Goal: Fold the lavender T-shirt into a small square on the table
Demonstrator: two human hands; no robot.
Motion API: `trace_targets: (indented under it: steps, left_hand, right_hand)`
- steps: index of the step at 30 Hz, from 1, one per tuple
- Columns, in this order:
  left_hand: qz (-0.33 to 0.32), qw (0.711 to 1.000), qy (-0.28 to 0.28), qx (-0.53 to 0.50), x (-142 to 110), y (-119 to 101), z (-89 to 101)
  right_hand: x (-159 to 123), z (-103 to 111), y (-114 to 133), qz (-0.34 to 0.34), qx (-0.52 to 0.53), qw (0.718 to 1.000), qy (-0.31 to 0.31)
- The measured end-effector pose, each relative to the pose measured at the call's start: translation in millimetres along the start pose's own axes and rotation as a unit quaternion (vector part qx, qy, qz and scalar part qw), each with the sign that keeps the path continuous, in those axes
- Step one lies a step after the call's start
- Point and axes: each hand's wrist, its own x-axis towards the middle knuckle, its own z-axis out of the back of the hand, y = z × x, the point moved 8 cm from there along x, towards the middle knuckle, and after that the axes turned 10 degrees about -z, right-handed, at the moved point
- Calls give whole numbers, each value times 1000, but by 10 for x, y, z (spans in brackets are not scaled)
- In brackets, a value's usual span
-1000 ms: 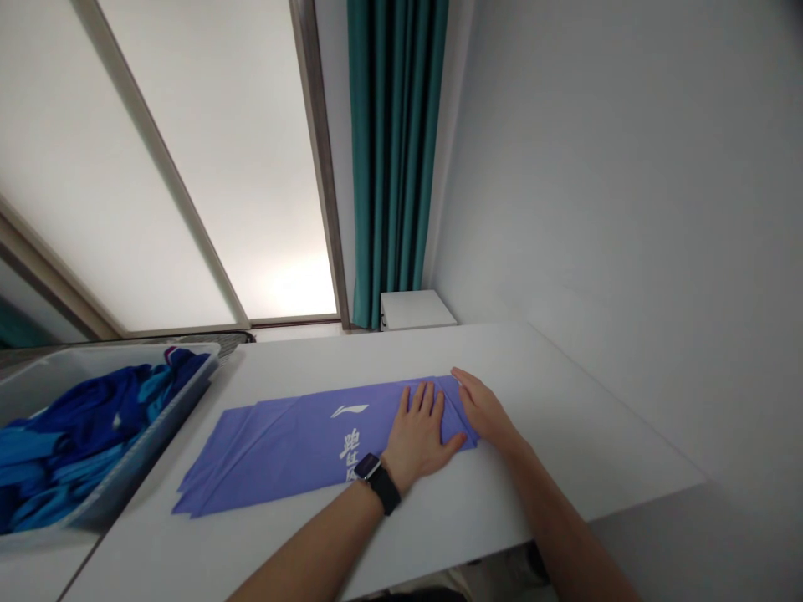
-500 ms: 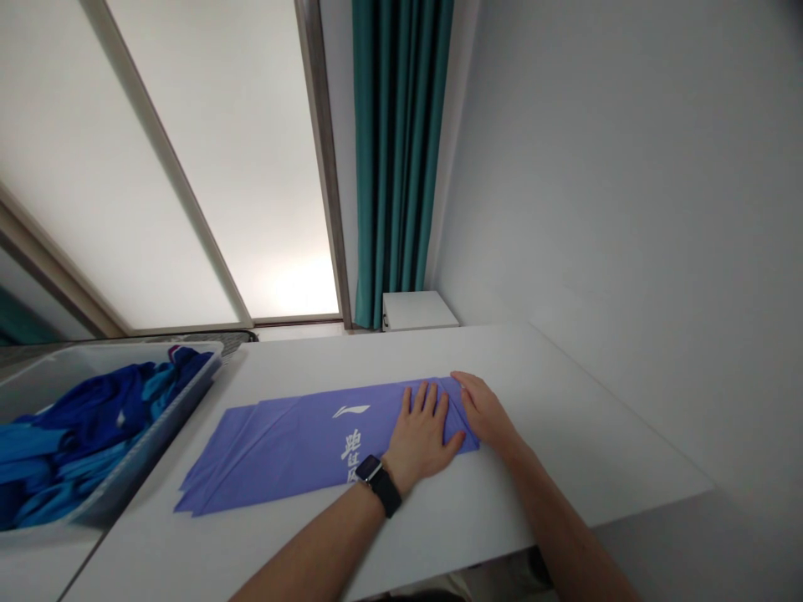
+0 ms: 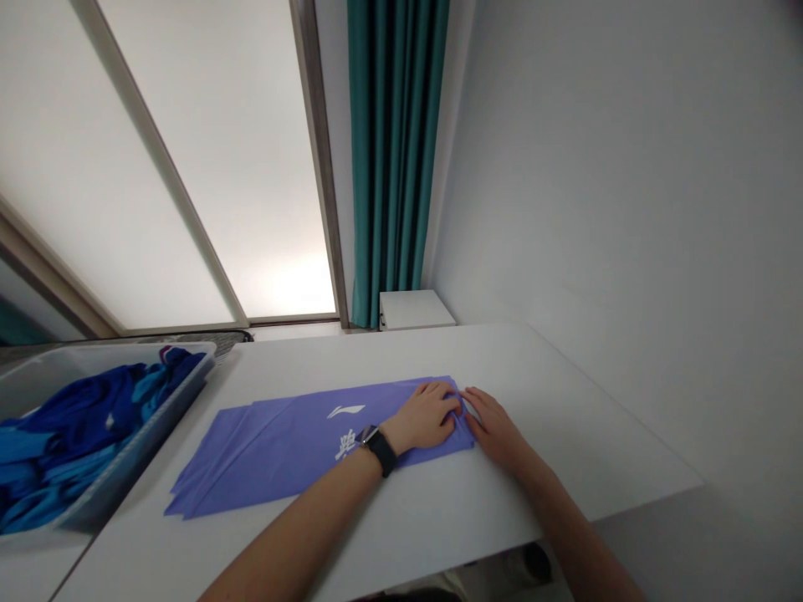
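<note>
A purple shirt lies folded into a long strip on the white table, with a white logo and white characters on its upper face. My left hand, wearing a black watch on the wrist, has its fingers curled into the cloth near the strip's right end. At that same end, my right hand has thumb and forefinger pinched at the shirt's edge. Several uneven layers fan out at the left end. My left forearm and wrist cover part of the printed characters.
A white plastic bin holding blue clothes stands left of the table. Beyond the far edge are a small white cabinet and a green curtain. A grey wall borders the right side.
My left hand has gone from lying flat with spread fingers to curling them in the cloth, slightly farther right. My right hand has slid a little down along the shirt's right edge.
</note>
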Motion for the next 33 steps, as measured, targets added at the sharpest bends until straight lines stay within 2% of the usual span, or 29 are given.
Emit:
trace_targets:
  steps: [6,17,23,29,33]
  left_hand:
    - [12,1000,12,-10,63,69,42]
    - [33,998,13,51,-32,138,87]
    - [172,975,4,141,-190,451,185]
    - [100,986,40,128,-207,166,77]
    - [106,987,57,105,-254,121,-23]
  right_hand:
    - [-70,95,65,-14,-31,999,3]
    - [-55,135,105,-24,-11,1000,4]
    - [-55,127,92,-29,-7,1000,5]
    - [-22,231,164,-16,29,999,-22]
    - [-122,377,518,58,42,997,-26]
